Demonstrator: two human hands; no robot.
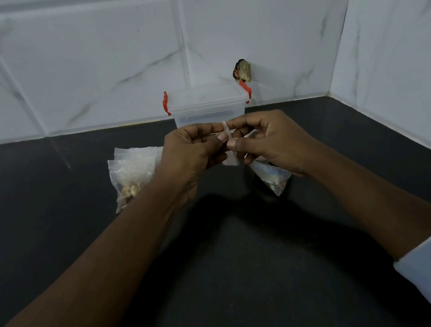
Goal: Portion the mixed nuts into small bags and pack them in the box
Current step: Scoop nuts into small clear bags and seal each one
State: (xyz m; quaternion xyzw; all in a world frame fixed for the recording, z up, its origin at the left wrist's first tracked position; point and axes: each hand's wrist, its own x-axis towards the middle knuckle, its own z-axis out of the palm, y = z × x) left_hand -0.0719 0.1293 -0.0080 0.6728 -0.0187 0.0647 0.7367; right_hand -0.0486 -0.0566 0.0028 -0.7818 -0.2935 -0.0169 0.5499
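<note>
one head-worn view, wide-angle with bent edges, looks forward and down from the near side, close over the counter, faces the back wall at far, side wall at right, box centred far

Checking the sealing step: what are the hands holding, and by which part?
Both the left hand and right hand pinch a small translucent plastic bag near its upper edge.
</note>
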